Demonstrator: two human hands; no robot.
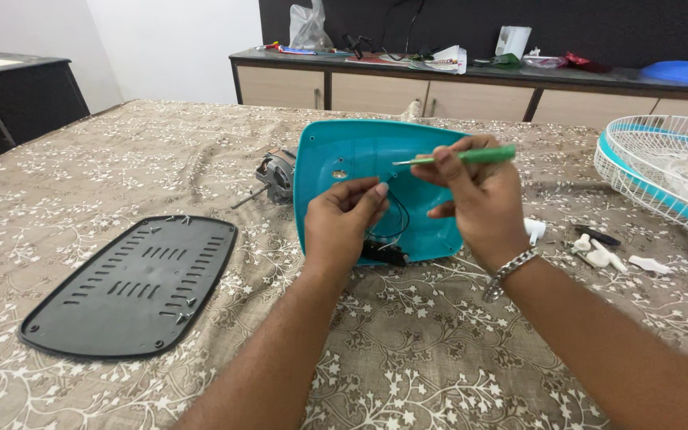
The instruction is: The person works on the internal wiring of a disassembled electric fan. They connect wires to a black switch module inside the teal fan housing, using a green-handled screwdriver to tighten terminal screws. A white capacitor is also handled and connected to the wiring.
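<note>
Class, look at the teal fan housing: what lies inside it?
Inside the teal housing: black wires and a black part. The left hand covers the rest.

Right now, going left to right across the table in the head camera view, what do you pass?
Black vented panel → small electric motor → left hand on the teal plastic housing → right hand holding a green screwdriver → small white plastic parts → white wire fan guard.

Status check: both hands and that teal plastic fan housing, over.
Left hand gripping the upright teal plastic fan housing. Right hand holding a green-handled screwdriver, tip towards the housing. Black slotted base plate lies apart on the tablecloth.
</note>
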